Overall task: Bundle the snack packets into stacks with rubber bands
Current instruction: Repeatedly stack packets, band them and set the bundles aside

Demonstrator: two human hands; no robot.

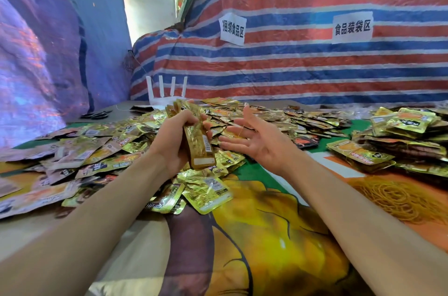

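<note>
Left hand (173, 143) grips a tilted stack of gold foil packets (200, 143) above loose packets (97, 150) heaped across the bench (266, 235). Right hand (257, 138) is spread palm up, a thin rubber band (240, 129) across its fingers. Bundled stacks (388, 140) and spare bands (400, 198) lie near the right edge.

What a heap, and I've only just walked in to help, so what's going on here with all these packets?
A person is bundling snack packets. The left hand grips a stack of gold packets above the loose pile. The right hand is open, palm up, with a thin rubber band across its fingers; it is not yet round the stack. Stacked packets and a heap of rubber bands lie to the right.
</note>
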